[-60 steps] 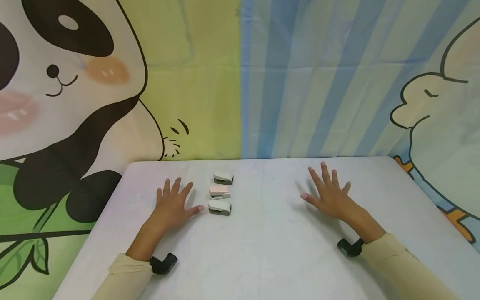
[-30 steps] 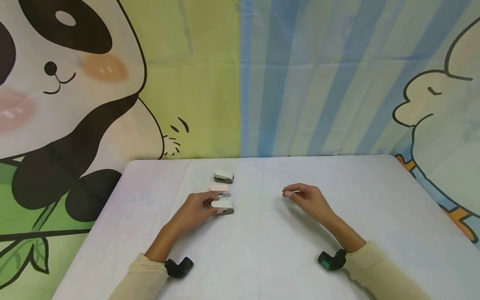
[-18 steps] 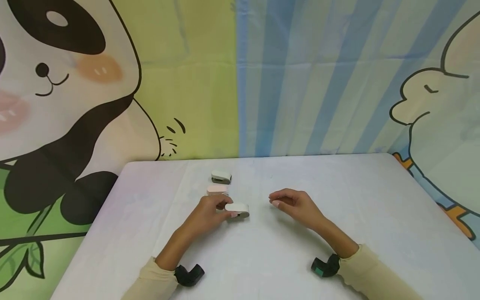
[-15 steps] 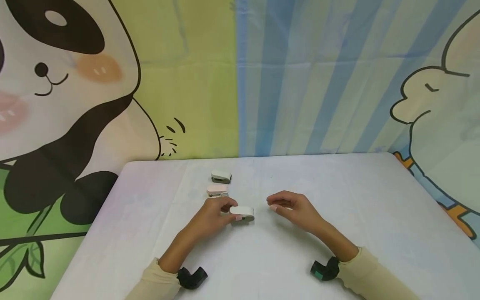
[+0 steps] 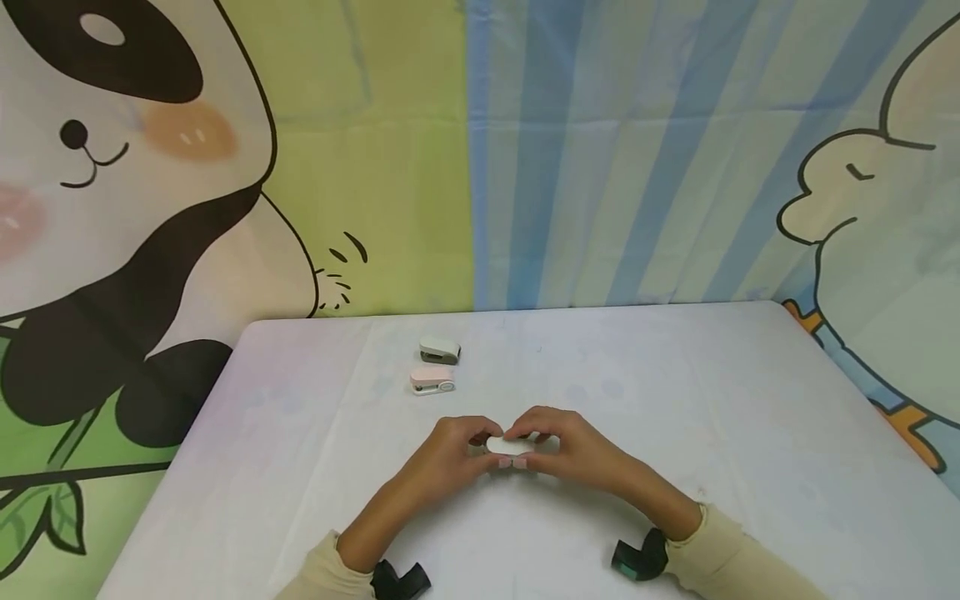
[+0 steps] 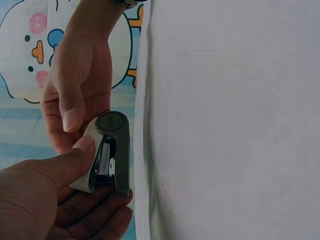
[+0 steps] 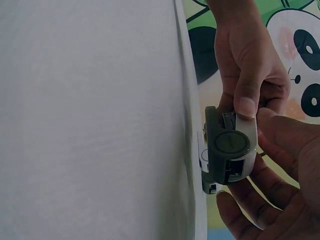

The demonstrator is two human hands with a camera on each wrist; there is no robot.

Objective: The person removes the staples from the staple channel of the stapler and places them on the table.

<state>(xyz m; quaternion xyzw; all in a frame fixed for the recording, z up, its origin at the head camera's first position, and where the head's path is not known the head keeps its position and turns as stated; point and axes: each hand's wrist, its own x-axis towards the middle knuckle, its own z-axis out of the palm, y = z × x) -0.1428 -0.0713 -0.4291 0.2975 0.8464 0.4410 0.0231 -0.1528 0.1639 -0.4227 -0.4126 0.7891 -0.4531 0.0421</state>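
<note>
The left hand [image 5: 448,454] pinches a white and grey stapler [image 5: 510,446] over the white table [image 5: 675,400], and a shiny metal piece [image 6: 104,159] sits inside its gap. The right hand [image 5: 570,450] bends at the other end, but I cannot tell if it grips. Farther back are a pink stapler [image 5: 431,379] and another white one [image 5: 440,348].

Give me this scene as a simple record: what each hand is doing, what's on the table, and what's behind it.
Left hand: pinches a white stapler
Right hand: around that stapler; contact unclear
Table: white, bearing a pink stapler and, farther back, a second white stapler
Backdrop: cartoon panda at left, blue stripes beside yellow-green
</note>
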